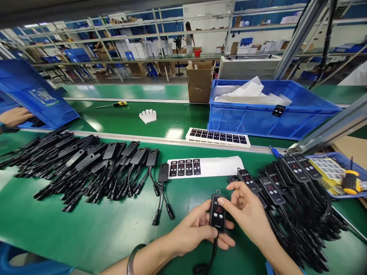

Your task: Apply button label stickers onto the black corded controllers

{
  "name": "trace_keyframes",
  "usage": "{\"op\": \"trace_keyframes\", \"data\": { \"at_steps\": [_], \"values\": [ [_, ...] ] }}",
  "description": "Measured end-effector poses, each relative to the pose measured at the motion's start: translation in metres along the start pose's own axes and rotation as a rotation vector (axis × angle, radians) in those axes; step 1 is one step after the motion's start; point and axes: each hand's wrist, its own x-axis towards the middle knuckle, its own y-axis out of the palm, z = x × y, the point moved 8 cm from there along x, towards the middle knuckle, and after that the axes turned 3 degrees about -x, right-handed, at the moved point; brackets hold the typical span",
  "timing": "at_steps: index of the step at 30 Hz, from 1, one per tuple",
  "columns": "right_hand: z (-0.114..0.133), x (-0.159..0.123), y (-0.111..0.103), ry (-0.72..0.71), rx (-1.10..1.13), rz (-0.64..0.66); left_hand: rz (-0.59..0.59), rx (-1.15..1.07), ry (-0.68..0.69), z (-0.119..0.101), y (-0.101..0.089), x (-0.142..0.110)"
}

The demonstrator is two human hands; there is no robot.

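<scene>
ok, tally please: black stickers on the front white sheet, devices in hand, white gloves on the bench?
Black stickers on the front white sheet: 4
Device in the left hand: 1
White glove: 1
Total: 6

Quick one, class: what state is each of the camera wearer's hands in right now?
Left hand: closed, holding a black two-button controller between thumb and fingers.
Right hand: partly open, thumb touching the controller's face near its top.
</scene>
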Motion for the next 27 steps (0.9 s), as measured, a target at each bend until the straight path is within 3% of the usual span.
{"op": "trace_keyframes", "data": {
  "at_steps": [8,13,21,27],
  "values": [
    [0.002,-0.010,0.039,0.021,0.131,0.245,-0.148,-0.055,0.057,-0.010,-0.011,0.003],
    [-0.003,-0.022,0.058,0.116,0.348,0.410,-0.163,-0.070,0.125,-0.011,-0.016,0.003],
    [-0.002,-0.023,0.059,0.102,0.497,0.429,-0.158,-0.066,0.162,-0.012,-0.014,0.005],
    [-0.002,-0.015,0.053,0.024,0.342,0.326,-0.121,-0.050,0.218,-0.002,-0.027,0.013]
  ]
}}
